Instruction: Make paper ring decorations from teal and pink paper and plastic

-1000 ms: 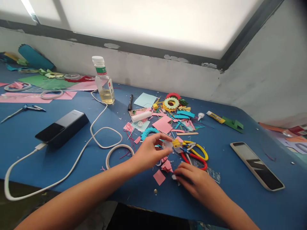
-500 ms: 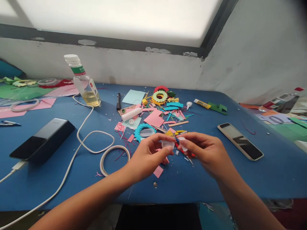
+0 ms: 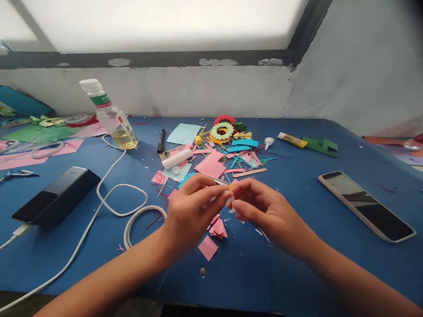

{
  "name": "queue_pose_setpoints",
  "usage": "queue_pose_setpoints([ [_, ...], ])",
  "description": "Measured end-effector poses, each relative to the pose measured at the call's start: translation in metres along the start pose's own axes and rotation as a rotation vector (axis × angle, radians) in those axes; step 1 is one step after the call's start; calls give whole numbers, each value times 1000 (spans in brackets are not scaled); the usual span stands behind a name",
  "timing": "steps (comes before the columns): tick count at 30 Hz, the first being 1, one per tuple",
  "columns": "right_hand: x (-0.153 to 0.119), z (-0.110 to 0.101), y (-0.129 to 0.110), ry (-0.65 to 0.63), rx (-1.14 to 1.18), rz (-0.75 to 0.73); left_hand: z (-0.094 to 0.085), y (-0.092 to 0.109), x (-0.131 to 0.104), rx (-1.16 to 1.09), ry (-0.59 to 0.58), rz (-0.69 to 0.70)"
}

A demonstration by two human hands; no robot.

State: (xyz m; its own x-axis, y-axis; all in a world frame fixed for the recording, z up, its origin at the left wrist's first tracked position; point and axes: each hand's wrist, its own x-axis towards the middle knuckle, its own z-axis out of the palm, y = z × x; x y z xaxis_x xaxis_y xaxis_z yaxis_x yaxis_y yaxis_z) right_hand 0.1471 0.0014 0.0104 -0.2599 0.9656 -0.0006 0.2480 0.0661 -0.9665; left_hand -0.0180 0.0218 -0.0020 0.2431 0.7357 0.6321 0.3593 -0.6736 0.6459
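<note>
Close together above the middle of the blue table [image 3: 291, 264], my two hands meet fingertip to fingertip. My left hand [image 3: 193, 209] is closed in a pinch on a small translucent plastic piece, mostly hidden behind its fingers. My right hand [image 3: 267, 209] curls its thumb and fingers around a small whitish piece [image 3: 232, 205] at the meeting point. Whether the two pieces are joined cannot be made out. Below the hands lie a folded pink paper shape [image 3: 218, 229] and a pink paper square [image 3: 208, 248].
Paper scraps, a white tube [image 3: 177, 158] and a wooden stick [image 3: 249, 173] lie beyond the hands. At left are a tape roll [image 3: 128, 226], a white cable [image 3: 99, 189], a power bank [image 3: 56, 193] and a bottle [image 3: 122, 136]. A phone [image 3: 366, 207] lies right.
My hands have come together, and the left fingers now cover more of the translucent piece. The right hand has turned its palm side inward. The head view has shifted slightly.
</note>
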Motion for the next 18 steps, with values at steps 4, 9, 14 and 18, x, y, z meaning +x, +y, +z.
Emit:
queue_pose_setpoints([
  [4, -4, 2, 9, -137, 166, 53, 5, 0, 0, 118, 17, 63],
  [9, -6, -1, 11, -154, 188, 74, 9, -1, -2, 11, -26, -96],
  [14, -6, -4, 11, -171, 24, -7, 8, 0, 0, -111, -74, -342],
  [18, -7, -8, 11, -238, -91, -73, 4, -1, 1, -222, -191, -513],
])
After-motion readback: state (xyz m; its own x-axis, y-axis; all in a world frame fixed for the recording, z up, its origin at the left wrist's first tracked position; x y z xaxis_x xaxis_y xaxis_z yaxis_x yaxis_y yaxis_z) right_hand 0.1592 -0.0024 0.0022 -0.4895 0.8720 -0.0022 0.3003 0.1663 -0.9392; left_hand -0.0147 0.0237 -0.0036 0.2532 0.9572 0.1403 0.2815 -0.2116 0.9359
